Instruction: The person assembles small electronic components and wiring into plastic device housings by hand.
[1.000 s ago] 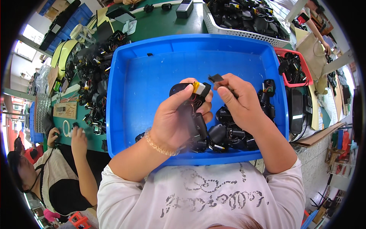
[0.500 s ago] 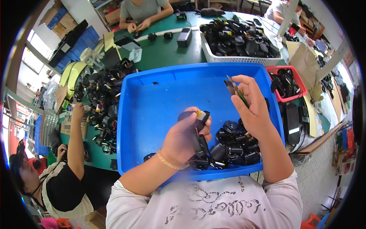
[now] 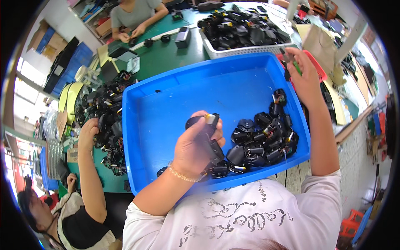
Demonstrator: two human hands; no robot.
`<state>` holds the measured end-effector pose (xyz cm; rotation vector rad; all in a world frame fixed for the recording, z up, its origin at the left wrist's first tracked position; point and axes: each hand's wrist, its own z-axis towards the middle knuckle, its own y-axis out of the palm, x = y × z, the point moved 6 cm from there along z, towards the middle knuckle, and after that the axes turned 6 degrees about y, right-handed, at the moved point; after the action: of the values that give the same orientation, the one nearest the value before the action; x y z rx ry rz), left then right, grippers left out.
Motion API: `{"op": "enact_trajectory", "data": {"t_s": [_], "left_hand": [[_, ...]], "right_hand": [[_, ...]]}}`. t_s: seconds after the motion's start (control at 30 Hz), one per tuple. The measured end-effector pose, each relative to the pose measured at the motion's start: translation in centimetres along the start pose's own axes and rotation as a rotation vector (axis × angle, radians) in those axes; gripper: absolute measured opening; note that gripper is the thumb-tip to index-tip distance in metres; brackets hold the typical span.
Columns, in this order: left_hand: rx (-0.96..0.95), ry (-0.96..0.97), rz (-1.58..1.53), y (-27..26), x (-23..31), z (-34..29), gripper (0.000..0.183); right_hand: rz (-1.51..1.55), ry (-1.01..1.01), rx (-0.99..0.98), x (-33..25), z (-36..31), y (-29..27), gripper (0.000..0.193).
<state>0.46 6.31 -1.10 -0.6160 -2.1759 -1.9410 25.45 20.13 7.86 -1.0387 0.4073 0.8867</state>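
My left hand [image 3: 193, 152] is closed around a black plastic device [image 3: 205, 132] with a silver battery with a yellow end showing at its top. It is held above the middle of a blue tray [image 3: 179, 71]. Black parts hang below the palm, partly blurred. My right hand [image 3: 306, 75] is over the tray's far right corner, beside the red basket [image 3: 318, 68]. Its fingers grip a slim green-handled pointed tool [image 3: 296, 66], whose exact kind is unclear. Several similar black devices [image 3: 254, 146] lie heaped in the tray's near right part.
A white basket [image 3: 246, 51] heaped with black parts stands beyond the tray. Another pile of black devices [image 3: 106, 121] lies to the left, where a co-worker's hand [image 3: 88, 129] reaches in. Across the green table [image 3: 166, 58], another person handles small parts near a grey box [image 3: 183, 37].
My right hand has moved right and away from me, from over the tray to its far right corner, still with the tool. My left hand keeps the device. The whole view has tilted.
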Motion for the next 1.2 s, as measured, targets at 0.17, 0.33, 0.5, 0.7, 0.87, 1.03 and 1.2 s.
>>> {"op": "enact_trajectory", "data": {"t_s": [0.17, 0.33, 0.5, 0.7, 0.87, 1.03, 1.2], "left_hand": [[-0.046, 0.015, 0.043, 0.2, -0.1, 0.3, 0.015], [0.015, 0.01, 0.065, -0.2, -0.4, 0.3, 0.016], [-0.012, 0.001, 0.055, 0.1, -0.3, 0.2, 0.012], [-0.035, 0.018, 0.062, 0.0, -0.2, 0.2, 0.018], [-0.025, -0.012, 0.028, 0.3, -0.3, 0.4, 0.012], [-0.036, 0.016, 0.065, 0.1, -0.1, 0.3, 0.017], [-0.005, -0.006, 0.02, -0.1, -0.2, 0.1, 0.015]], "right_hand": [[-0.243, -0.02, -0.029, 3.7, 0.0, -2.6, 0.029], [-0.397, 0.051, -0.103, 5.2, -0.5, -3.2, 0.028], [-0.489, 0.025, -0.136, 6.6, -0.5, -2.5, 0.029], [-0.501, 0.001, -0.135, 6.9, -0.6, -1.8, 0.03], [-0.682, -0.039, -0.13, 7.4, -0.6, -2.0, 0.032], [-0.785, -0.043, -0.183, 5.9, -0.3, -1.5, 0.033], [-0.83, -0.176, -0.171, 5.8, -0.5, -1.6, 0.039]]}}
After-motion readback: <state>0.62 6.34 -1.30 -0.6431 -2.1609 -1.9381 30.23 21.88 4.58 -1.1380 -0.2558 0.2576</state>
